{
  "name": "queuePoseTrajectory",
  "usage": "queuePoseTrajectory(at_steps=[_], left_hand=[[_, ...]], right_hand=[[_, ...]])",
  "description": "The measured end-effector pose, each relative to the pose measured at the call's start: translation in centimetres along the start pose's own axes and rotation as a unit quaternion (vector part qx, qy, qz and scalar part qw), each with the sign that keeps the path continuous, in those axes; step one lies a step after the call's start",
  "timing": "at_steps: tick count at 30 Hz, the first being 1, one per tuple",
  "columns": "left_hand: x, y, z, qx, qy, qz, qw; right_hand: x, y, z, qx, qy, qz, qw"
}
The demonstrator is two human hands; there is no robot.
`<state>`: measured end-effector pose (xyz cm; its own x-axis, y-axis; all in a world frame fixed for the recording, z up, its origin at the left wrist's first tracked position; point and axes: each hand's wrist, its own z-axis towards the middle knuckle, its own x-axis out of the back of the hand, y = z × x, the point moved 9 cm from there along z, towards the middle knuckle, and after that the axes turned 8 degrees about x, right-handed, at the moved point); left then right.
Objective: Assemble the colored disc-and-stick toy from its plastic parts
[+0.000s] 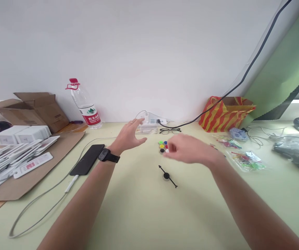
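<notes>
Stretched out over the table, my left hand (130,136) is open, thumb apart from the fingers, with a black watch (108,155) on the wrist. It is nearest to a clear plastic box (146,129) by the wall. My right hand (184,148) is closed with curled fingers, above a cluster of small coloured round pieces (161,146) in green, yellow, black, blue and red. Whatever those fingers hold, if anything, is hidden. The hand covers part of the cluster. In front of it lies a black arrow spinner (166,176) on a round base.
Folded glasses (170,131) and a power strip (153,121) lie by the wall. A phone (87,159) on a cable, a water bottle (87,106) and a cardboard box (32,109) are left. Rightward are a striped bag (224,114) and packets of small plastic parts (247,159).
</notes>
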<state>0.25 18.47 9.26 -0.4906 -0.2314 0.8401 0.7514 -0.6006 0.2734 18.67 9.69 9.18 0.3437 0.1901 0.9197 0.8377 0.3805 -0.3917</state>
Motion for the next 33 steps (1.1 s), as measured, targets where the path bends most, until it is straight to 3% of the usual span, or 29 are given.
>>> queuePoseTrajectory(at_steps=[2,4,7,9,12,15,21,24,27,33], left_hand=[[-0.5,-1.8,-0.1,0.031,-0.029,-0.023,0.999],[-1.3,-2.8,-0.3,0.049,-0.063,-0.041,0.996],[-2.3,-3.3,-0.4,0.058,-0.096,-0.067,0.991],[-2.7,-3.4,-0.4,0.06,-0.112,-0.081,0.989],[-3.0,-3.4,-0.4,0.072,-0.138,-0.09,0.984],[-2.8,-3.0,-0.4,0.072,-0.149,-0.098,0.981],[-2.8,-0.8,-0.4,0.052,-0.182,-0.122,0.974],[-2.9,0.6,-0.5,0.047,-0.202,-0.137,0.969],[-3.1,2.1,-0.8,0.051,-0.239,-0.153,0.958],[-3.5,4.9,-1.4,0.049,-0.279,-0.188,0.94]], right_hand=[[-3.7,-0.7,0.3,0.0,-0.13,-0.045,0.99],[-6.9,-0.8,0.6,-0.01,-0.217,-0.066,0.974],[-9.8,-0.7,1.0,-0.013,-0.29,-0.08,0.953],[-10.1,-0.5,1.2,-0.013,-0.294,-0.082,0.952],[-8.4,-0.1,1.3,0.009,-0.252,-0.054,0.966],[-5.3,0.8,1.1,0.048,-0.186,0.001,0.981],[3.0,4.2,0.1,0.073,0.044,0.023,0.996],[5.6,5.3,-0.9,0.051,0.14,0.035,0.988],[6.4,5.6,-1.3,0.031,0.18,0.038,0.982],[4.4,5.2,-0.1,0.056,0.108,0.018,0.992]])
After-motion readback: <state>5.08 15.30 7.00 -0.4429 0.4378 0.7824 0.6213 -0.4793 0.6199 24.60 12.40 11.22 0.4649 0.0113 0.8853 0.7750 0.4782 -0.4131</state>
